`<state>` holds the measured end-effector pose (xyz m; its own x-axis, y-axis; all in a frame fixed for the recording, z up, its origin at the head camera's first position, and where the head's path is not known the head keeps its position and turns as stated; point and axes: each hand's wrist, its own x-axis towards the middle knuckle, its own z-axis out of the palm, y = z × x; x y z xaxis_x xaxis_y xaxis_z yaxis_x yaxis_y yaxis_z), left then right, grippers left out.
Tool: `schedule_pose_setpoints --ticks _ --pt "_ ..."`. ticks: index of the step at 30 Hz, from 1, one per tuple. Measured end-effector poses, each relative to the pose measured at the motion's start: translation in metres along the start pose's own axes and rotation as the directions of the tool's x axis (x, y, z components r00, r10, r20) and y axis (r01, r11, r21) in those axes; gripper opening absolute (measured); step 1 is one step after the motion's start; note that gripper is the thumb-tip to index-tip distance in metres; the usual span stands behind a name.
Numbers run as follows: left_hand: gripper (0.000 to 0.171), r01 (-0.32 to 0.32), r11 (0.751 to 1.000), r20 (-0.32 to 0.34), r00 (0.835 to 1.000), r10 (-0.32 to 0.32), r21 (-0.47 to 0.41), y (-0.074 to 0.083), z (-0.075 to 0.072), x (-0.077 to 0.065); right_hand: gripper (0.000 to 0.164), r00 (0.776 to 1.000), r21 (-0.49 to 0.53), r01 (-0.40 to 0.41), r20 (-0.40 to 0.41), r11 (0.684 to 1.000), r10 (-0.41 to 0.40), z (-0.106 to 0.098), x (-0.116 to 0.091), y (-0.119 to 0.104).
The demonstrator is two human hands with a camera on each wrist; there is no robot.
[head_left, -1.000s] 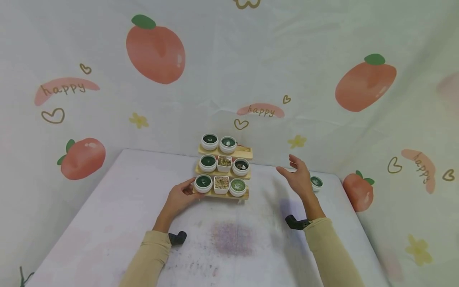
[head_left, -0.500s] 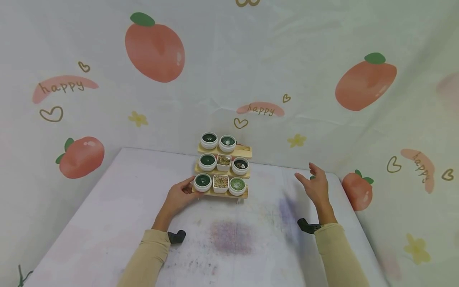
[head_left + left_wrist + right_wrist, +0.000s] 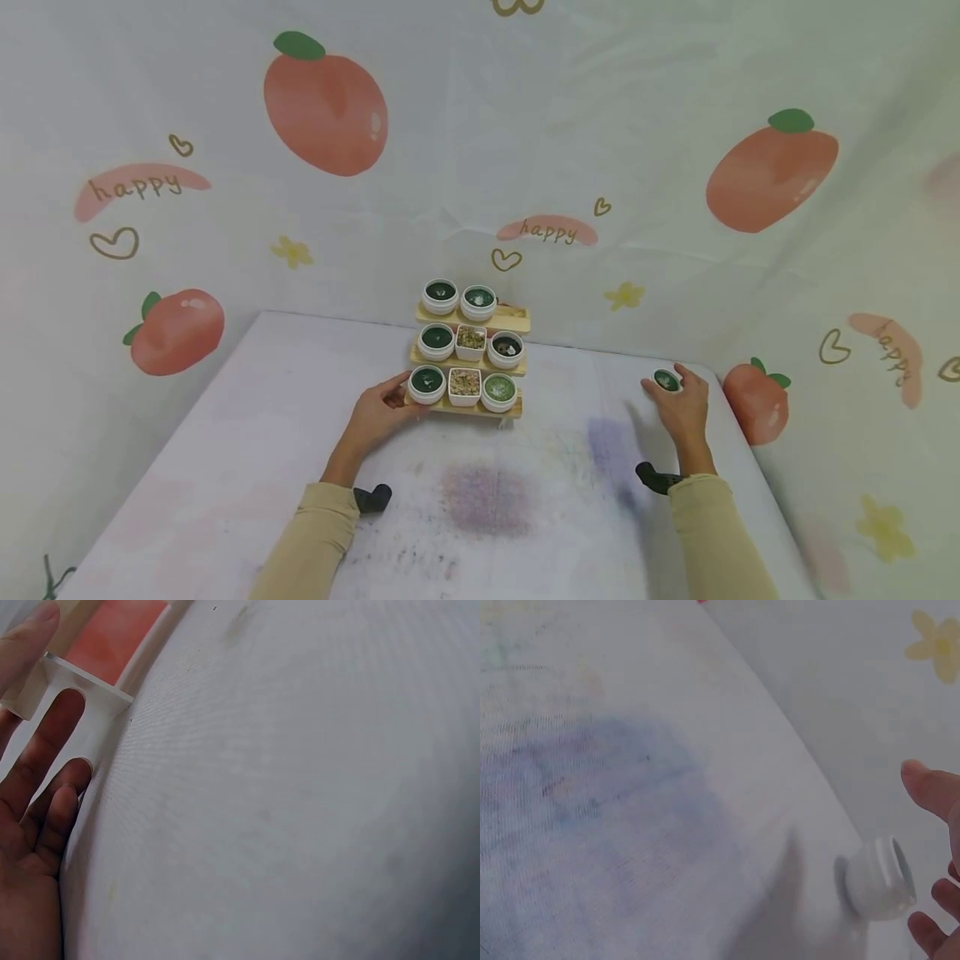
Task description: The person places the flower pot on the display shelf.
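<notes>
A three-tier wooden stand (image 3: 512, 320) holds several small round white pots with dark or light green fill and two square white pots. At its lower left end my left hand (image 3: 377, 414) grips the stand, thumb in front. The left wrist view shows the fingers beside the stand's white side support (image 3: 88, 679). On the table's far right sits a lone white pot (image 3: 665, 381) with green fill. My right hand (image 3: 684, 408) spreads its thumb and fingers around that pot. In the right wrist view, a gap shows between the thumb (image 3: 922, 784) and the pot.
The table (image 3: 322, 367) carries purple and grey stains. Behind it and to the right hangs a white cloth (image 3: 450, 125) printed with fruit, hearts and flowers. Black camera mounts (image 3: 372, 498) sit on both wrists. The lone pot stands near the table's back right corner.
My right hand has moved right and down from above the table to the lone pot, its thumb and fingers now around it. The left hand stays at the stand.
</notes>
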<state>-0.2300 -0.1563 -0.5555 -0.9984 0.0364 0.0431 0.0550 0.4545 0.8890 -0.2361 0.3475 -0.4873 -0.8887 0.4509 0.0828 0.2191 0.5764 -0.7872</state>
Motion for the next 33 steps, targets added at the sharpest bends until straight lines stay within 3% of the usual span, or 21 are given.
schedule_pose_setpoints --ticks 20,33 --pt "0.077 -0.004 1.000 -0.004 1.000 0.004 -0.008 0.000 0.002 -0.001 0.090 0.995 0.020 -0.100 0.020 0.995 0.100 0.013 0.009 0.029" --pt "0.077 0.009 1.000 -0.015 1.000 -0.009 0.003 -0.001 0.002 -0.001 0.077 0.984 -0.024 -0.174 0.021 0.984 0.174 0.020 0.020 0.029"
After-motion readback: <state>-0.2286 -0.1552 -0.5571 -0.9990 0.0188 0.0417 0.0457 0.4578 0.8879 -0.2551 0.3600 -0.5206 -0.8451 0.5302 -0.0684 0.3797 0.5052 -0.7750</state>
